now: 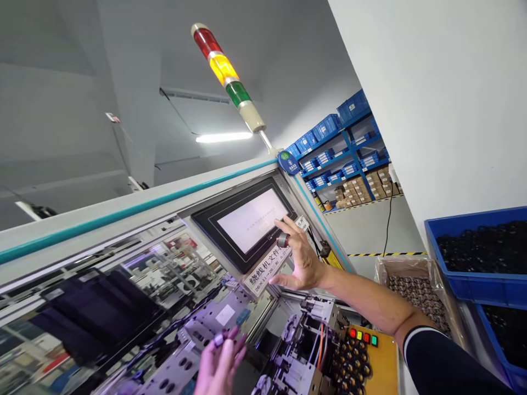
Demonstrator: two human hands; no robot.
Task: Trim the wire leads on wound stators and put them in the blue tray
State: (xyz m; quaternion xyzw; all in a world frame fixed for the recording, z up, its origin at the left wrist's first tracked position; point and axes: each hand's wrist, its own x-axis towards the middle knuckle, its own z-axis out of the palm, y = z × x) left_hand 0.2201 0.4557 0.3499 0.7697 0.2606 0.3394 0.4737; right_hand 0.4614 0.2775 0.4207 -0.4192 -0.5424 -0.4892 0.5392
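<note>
My right hand is raised at the touchscreen of a machine. Its fingertips are at the right edge of the lit display, and a small dark ring-shaped metal part is held among its fingers. Below the screen, my left hand, tinted purple by the light, has a small shiny ring-like part at its fingertips. The winding mechanism stands to the right of that hand. A printed label is fixed under the screen, partly covered by my right hand.
Many black ring parts lie on a yellow panel with coloured buttons. At right are a blue bin of black parts and a plastic-lined box of small parts. A signal tower glows amber above; blue shelving stands behind.
</note>
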